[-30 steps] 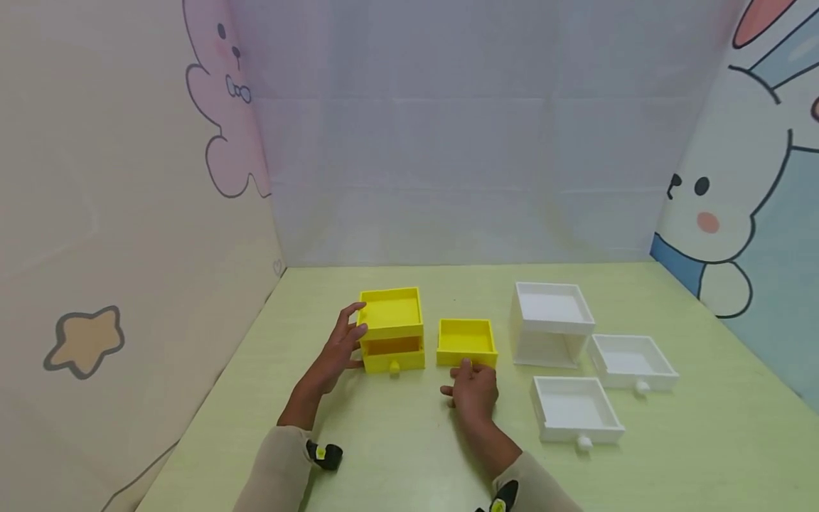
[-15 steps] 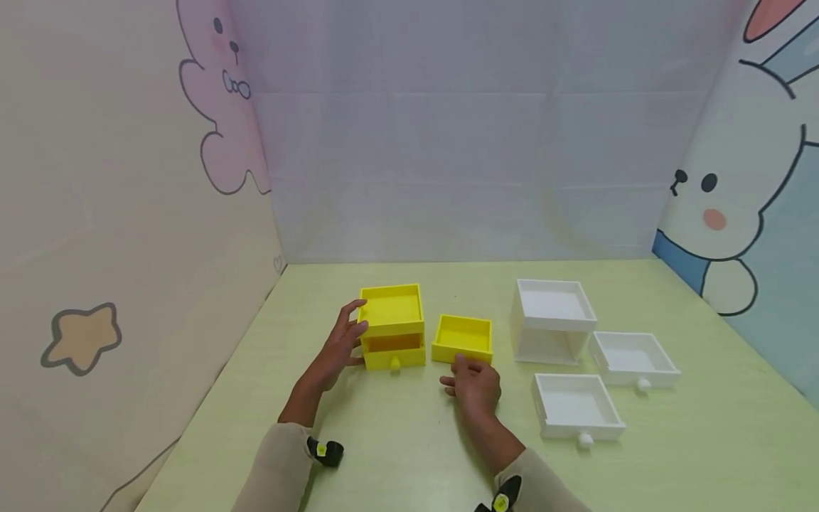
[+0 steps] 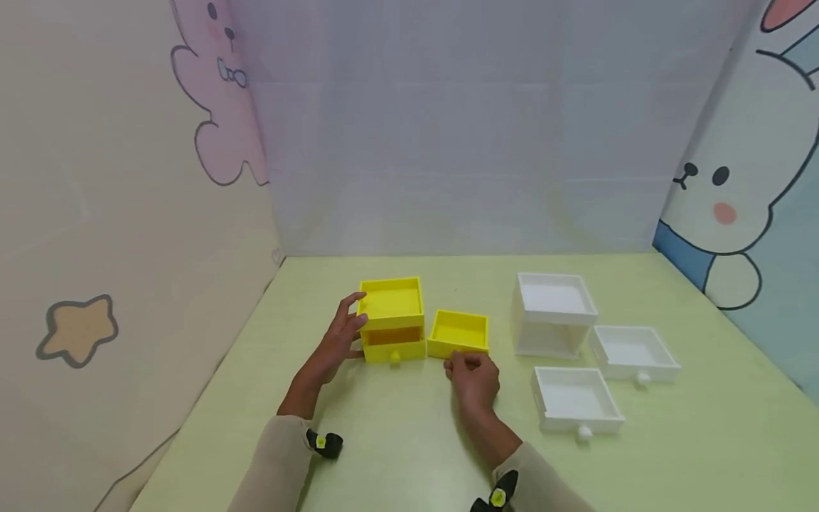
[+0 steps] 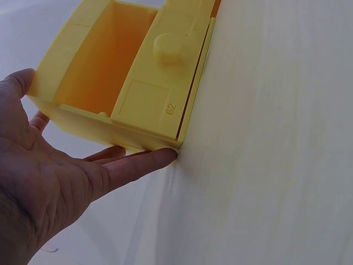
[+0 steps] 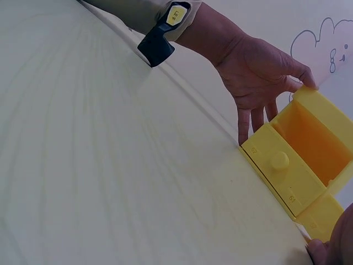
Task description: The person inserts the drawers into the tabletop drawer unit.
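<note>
A small yellow cabinet point(image 3: 392, 302) stands on the table, with an open slot above a lower drawer point(image 3: 377, 353) that has a round knob. My left hand point(image 3: 334, 346) is spread along the cabinet's left side, its fingers rather straight and touching the wall from the top edge to near the bottom corner. Just right of the cabinet is a loose yellow drawer point(image 3: 459, 330), slightly turned, close to the cabinet's front right corner. My right hand point(image 3: 475, 378) pinches this drawer at its front; the fingers hide its knob. Only part of that hand shows in the right wrist view.
Farther right stands a white cabinet point(image 3: 555, 299) with its front slot bare. Two white drawers lie near it: one drawer point(image 3: 633, 348) on its right, another drawer point(image 3: 576, 398) in front. Fabric walls with cartoon prints enclose the table point(image 3: 397, 427).
My right hand has shifted the loose yellow drawer left, nearer to the yellow cabinet, and turned it slightly. The left hand stays at the cabinet's side. The head view has tilted a little.
</note>
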Demonstrator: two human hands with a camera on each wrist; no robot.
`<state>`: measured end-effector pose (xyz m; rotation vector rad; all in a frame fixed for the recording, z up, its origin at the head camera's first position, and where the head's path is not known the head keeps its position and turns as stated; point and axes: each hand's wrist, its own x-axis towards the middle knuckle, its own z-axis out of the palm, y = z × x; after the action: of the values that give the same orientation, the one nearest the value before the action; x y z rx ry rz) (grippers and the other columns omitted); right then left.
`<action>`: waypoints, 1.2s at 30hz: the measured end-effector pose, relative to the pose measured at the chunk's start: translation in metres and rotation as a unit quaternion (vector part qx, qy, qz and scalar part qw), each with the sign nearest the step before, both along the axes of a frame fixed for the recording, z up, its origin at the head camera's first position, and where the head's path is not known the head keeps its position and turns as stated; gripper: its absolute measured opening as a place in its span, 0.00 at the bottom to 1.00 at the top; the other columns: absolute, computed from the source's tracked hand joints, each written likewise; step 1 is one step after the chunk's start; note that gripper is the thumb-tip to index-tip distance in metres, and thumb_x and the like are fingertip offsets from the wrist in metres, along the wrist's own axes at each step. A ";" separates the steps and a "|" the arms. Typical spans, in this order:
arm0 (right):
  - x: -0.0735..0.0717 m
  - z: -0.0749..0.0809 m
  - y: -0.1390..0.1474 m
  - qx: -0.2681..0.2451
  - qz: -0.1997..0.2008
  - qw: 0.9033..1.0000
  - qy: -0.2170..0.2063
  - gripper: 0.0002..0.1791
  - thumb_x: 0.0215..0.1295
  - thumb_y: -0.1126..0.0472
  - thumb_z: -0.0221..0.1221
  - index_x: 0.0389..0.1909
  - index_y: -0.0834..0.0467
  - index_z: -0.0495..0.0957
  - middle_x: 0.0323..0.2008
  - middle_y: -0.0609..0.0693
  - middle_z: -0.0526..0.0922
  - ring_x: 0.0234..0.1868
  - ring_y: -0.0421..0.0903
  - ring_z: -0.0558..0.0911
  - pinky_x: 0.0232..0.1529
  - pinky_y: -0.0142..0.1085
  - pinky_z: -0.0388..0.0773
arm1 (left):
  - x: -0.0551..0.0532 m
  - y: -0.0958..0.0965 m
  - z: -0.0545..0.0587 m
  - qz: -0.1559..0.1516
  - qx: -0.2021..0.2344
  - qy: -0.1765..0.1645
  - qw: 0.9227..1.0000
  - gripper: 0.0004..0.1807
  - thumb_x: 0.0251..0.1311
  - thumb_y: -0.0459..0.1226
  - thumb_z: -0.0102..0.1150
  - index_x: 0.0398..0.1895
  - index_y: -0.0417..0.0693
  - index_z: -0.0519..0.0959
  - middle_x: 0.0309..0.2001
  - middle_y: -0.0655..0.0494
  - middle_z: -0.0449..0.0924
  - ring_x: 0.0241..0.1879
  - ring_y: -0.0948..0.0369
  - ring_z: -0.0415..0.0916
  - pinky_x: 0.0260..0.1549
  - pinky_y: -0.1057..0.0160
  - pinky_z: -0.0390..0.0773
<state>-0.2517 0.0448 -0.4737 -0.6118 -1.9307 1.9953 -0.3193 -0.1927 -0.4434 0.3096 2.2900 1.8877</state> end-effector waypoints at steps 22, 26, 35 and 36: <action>0.002 -0.006 0.006 0.013 -0.056 0.998 -0.005 0.08 0.61 0.61 0.64 0.34 0.62 0.77 0.28 0.57 0.87 0.24 0.42 0.82 0.26 0.25 0.75 | -0.003 0.009 -0.006 -0.007 -0.001 -0.003 1.000 0.27 0.74 0.55 0.45 0.72 0.76 0.52 0.72 0.40 0.55 0.66 0.32 0.62 0.52 0.29 0.69; 0.003 -0.008 0.004 0.017 -0.059 0.998 -0.007 0.08 0.61 0.61 0.63 0.34 0.62 0.76 0.27 0.55 0.86 0.23 0.41 0.82 0.27 0.25 0.75 | 0.001 0.009 -0.007 -0.004 0.001 -0.004 1.000 0.27 0.75 0.54 0.45 0.73 0.73 0.51 0.72 0.40 0.53 0.67 0.32 0.60 0.52 0.30 0.70; 0.003 -0.009 -0.004 -0.001 -0.077 0.997 0.014 0.07 0.63 0.61 0.61 0.34 0.62 0.76 0.32 0.60 0.87 0.28 0.48 0.86 0.27 0.25 0.78 | 0.001 0.004 -0.009 0.001 0.002 -0.007 1.000 0.28 0.74 0.54 0.46 0.73 0.73 0.52 0.71 0.40 0.55 0.65 0.31 0.63 0.52 0.30 0.70; 0.003 -0.009 -0.004 -0.003 -0.079 0.997 0.016 0.07 0.63 0.61 0.61 0.34 0.62 0.76 0.33 0.60 0.87 0.29 0.49 0.86 0.27 0.25 0.79 | 0.000 0.004 -0.009 0.001 0.002 -0.007 1.000 0.28 0.74 0.54 0.46 0.73 0.73 0.52 0.71 0.40 0.55 0.65 0.31 0.63 0.52 0.30 0.70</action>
<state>-0.2490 0.0403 -0.4829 -0.7075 -1.7989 1.9035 -0.3191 -0.1892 -0.4525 0.2944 2.2783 1.8895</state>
